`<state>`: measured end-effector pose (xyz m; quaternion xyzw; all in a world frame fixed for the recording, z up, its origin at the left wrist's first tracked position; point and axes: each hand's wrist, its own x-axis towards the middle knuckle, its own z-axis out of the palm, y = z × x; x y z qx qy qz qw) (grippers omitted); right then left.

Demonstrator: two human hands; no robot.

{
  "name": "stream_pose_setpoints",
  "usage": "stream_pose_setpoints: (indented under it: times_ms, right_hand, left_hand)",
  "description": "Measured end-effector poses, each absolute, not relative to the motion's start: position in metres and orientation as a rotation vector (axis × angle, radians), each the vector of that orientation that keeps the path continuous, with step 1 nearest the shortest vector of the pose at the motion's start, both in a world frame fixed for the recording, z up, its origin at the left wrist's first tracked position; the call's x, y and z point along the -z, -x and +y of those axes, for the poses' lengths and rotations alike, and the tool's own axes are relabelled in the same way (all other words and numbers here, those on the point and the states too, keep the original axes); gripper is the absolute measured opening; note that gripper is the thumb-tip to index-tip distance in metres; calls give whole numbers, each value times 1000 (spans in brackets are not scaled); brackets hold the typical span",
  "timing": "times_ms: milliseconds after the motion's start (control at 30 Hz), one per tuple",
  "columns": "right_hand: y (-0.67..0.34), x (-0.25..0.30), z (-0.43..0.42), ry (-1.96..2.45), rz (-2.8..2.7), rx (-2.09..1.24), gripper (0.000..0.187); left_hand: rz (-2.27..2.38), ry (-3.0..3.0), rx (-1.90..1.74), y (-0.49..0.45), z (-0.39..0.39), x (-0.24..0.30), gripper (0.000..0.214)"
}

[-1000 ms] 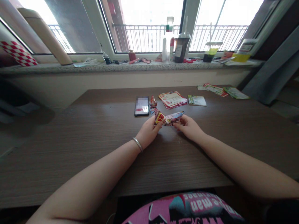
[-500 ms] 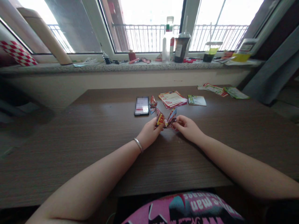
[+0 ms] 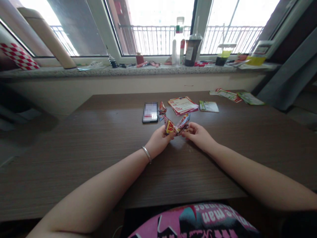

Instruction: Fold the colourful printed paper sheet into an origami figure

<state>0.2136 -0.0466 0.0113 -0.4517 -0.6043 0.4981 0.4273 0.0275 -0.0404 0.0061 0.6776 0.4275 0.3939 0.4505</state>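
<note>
Between my two hands is a folded piece of colourful printed paper (image 3: 182, 123), bow-shaped, with two wings spread upward and pinched in the middle. My left hand (image 3: 160, 140) pinches its left part, where yellow and red print shows. My right hand (image 3: 198, 135) grips its lower right side with bent fingers and thumb. Some fingertips are hidden behind the paper. Just beyond them lies a second, similar folded paper piece (image 3: 162, 110), beside a phone (image 3: 150, 113) whose screen is lit.
A stack of printed sheets (image 3: 183, 105) and a small green-and-white stack (image 3: 209, 106) lie further back on the brown table (image 3: 99, 132). More leaflets (image 3: 229, 95) are at the far right. Bottles (image 3: 176, 49) and cups (image 3: 192, 51) stand on the windowsill (image 3: 99, 72).
The right wing of the folded paper has swung outward to the right, and the left wing leans slightly more left. Both hands keep their grip, nearly in place.
</note>
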Motion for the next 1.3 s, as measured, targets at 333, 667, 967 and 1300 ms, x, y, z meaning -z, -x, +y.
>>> stream_pose_setpoints:
  times_ms: [333, 667, 967, 1300]
  right_hand:
    - [-209, -7, -44, 1049, -1490, -1244, 25]
    - [-211, -3, -46, 1086, -1698, -1116, 21]
    - [-211, -1, -45, 1058, -1757, -1131, 27]
    - [-211, -5, -46, 987, -1794, -1201, 28]
  left_hand:
    - [1058, -1732, -951, -26, -41, -4, 22]
    - [1171, -2051, -818, -22, -43, -6, 20]
    - [1175, -2121, -766, -23, -43, -9, 16]
    - [1023, -2185, -737, -23, -49, -19, 20]
